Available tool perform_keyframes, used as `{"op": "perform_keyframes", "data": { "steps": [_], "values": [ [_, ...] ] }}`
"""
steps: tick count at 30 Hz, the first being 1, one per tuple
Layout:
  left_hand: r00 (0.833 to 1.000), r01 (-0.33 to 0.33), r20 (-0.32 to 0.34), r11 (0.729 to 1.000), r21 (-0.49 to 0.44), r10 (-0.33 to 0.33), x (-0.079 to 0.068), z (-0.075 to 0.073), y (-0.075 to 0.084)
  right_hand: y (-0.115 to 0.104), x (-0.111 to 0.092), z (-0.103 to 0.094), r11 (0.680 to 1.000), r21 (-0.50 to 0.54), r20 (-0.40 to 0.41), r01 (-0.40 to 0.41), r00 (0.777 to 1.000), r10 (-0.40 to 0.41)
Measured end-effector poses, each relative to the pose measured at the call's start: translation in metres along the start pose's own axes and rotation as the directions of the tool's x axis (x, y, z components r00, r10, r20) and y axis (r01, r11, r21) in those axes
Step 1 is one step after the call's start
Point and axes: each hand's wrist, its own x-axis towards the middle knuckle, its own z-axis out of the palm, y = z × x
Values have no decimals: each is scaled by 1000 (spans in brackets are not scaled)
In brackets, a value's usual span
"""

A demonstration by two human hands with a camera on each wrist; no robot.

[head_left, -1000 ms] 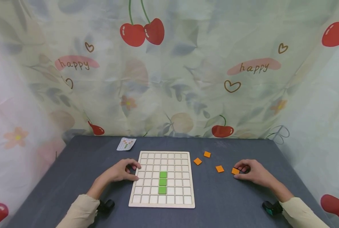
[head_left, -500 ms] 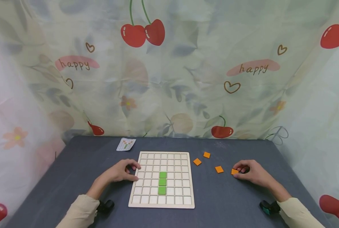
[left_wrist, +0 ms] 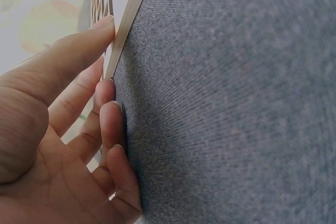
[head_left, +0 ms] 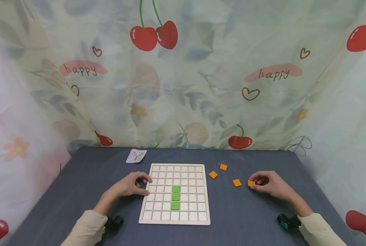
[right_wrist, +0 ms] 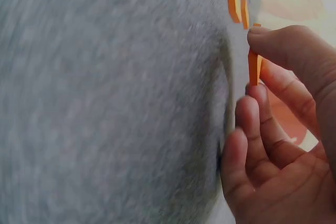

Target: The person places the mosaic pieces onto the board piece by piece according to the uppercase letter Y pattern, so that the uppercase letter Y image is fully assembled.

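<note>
My right hand [head_left: 272,185] pinches an orange square tile [head_left: 251,183] between thumb and fingers, low over the table. In the right wrist view the tile [right_wrist: 254,66] stands on edge under the thumb, with the other fingers loosely bent below. A pale wooden grid board [head_left: 162,220] lies flat in the middle, with three green tiles [head_left: 175,196] in one column. At the board's left edge, my left hand [head_left: 130,184] rests its thumb and fingertips on the rim. In the left wrist view the thumb [left_wrist: 84,43] lies over the board's rim, the other fingers bent beside it.
Several orange tiles [head_left: 236,182] lie loose on the dark cloth-covered table [head_left: 232,218] between the board and my right hand. A small card [head_left: 136,155] with a coloured grid pattern lies behind the board at left. A printed curtain [head_left: 183,85] hangs behind the table.
My right hand has shifted slightly left with the pinched orange tile, towards the loose orange tiles. The left hand and the board stay as they were.
</note>
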Motion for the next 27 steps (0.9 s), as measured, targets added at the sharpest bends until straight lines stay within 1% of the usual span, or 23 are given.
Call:
{"op": "perform_keyframes", "data": {
  "steps": [10, 16, 22, 27],
  "values": [
    [1000, 0, 3, 1000, -1, 0, 0, 0, 0, -14, 8, 12, 994, 106, 19, 34, 999, -36],
    [1000, 16, 1, 1000, -3, -16, 0, -1, 0, -24, 19, 22, 994, 95, 41, 59, 997, -63],
    [1000, 0, 2, 1000, -1, 0, 0, -1, 0, -33, 31, 33, 987, 133, 60, 94, 993, -102],
    [1000, -7, 5, 1000, 1, 7, 1, 0, -1, -42, 40, 43, 986, 138, 59, 96, 993, -105]
  ]
}}
